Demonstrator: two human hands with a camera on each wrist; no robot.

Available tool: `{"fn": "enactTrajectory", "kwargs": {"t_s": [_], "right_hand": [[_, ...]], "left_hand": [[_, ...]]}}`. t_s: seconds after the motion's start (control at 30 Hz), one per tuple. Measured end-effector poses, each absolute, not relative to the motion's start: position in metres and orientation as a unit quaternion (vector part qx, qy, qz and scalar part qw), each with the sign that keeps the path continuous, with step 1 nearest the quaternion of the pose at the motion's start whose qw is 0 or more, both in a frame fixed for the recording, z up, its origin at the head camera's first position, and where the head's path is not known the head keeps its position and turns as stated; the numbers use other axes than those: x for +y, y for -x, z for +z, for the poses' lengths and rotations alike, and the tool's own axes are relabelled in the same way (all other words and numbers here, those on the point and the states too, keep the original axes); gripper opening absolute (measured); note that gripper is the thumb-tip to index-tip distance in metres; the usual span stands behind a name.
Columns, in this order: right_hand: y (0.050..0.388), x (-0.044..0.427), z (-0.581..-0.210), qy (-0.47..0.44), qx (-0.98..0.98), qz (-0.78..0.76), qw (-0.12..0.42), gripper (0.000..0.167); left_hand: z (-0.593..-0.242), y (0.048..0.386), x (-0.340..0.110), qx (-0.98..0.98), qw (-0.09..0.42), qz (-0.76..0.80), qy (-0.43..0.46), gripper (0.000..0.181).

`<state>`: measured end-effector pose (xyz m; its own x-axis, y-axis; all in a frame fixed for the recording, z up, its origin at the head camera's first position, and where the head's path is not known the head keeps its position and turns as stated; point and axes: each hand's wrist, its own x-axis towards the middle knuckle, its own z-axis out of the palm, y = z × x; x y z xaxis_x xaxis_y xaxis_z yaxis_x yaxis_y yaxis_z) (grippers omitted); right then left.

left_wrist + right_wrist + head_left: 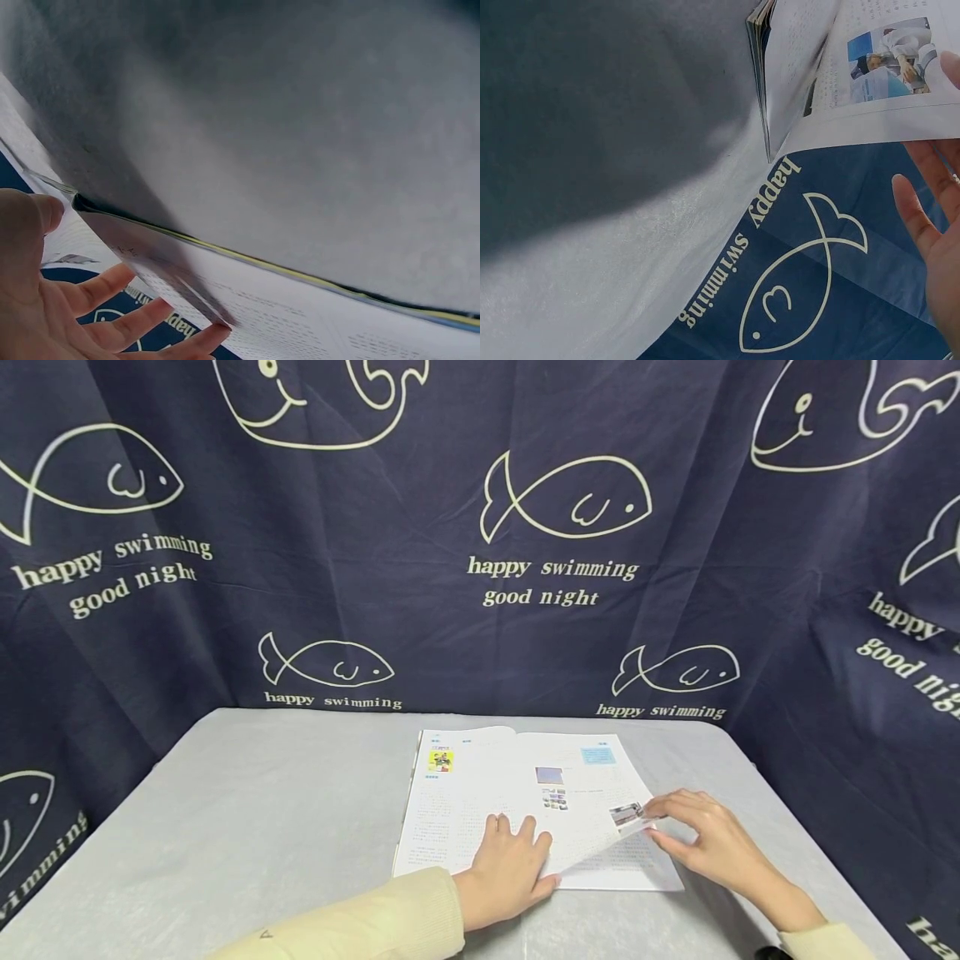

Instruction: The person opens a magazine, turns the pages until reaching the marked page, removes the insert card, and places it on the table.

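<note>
An open magazine (480,802) with printed text and small colour pictures lies on the table. My left hand (506,868) rests on its lower middle, near the fold, fingers spread across the paper. Those spread fingers also show in the left wrist view, beside the magazine's lower edge (262,266). At the right side, my right hand (705,835) pinches the edge of a page (600,852), whose lower corner is raised and curved above the sheet beneath. In the right wrist view this lifted page (825,131) carries a colour photo, with the right hand (941,217) at its edge.
A grey cloth-covered table (262,818) extends left and right of the magazine. Behind and at both sides hangs a dark blue curtain (420,568) with white fish drawings and lettering. A dark object (772,952) shows at the right sleeve's cuff.
</note>
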<state>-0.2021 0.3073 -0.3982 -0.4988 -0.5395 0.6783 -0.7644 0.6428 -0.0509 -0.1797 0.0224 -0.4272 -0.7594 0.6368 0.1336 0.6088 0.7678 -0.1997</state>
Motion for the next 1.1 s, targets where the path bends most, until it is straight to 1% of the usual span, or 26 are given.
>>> {"fn": "enactTrajectory", "kwargs": {"t_s": [0.27,0.47,0.6,0.7,0.87,0.97,1.1], "right_hand": [[0.201,0.309,-0.397,-0.356,-0.855,0.184,0.329,0.045],[0.2,0.31,-0.399,-0.343,-0.857,0.195,0.331,0.056],[0.2,0.311,-0.4,-0.331,-0.868,0.192,0.318,0.059],[0.199,0.311,-0.4,-0.325,-0.877,0.183,0.303,0.059],[0.198,0.31,-0.402,-0.327,-0.887,0.161,0.285,0.059],[0.198,0.31,-0.404,-0.338,-0.884,0.155,0.282,0.059],[0.198,0.31,-0.408,-0.349,-0.879,0.158,0.282,0.059]], "left_hand": [[-0.429,0.182,0.019,-0.936,0.097,0.059,0.333,0.048],[-0.431,0.182,0.016,-0.934,0.127,0.054,0.329,0.046],[-0.434,0.183,0.014,-0.932,0.147,0.049,0.328,0.047],[-0.437,0.183,0.013,-0.93,0.155,0.05,0.329,0.049],[-0.436,0.184,0.011,-0.931,0.148,0.056,0.33,0.057],[-0.435,0.183,0.011,-0.932,0.138,0.058,0.329,0.061],[-0.435,0.183,0.01,-0.933,0.141,0.045,0.327,0.068]]}}
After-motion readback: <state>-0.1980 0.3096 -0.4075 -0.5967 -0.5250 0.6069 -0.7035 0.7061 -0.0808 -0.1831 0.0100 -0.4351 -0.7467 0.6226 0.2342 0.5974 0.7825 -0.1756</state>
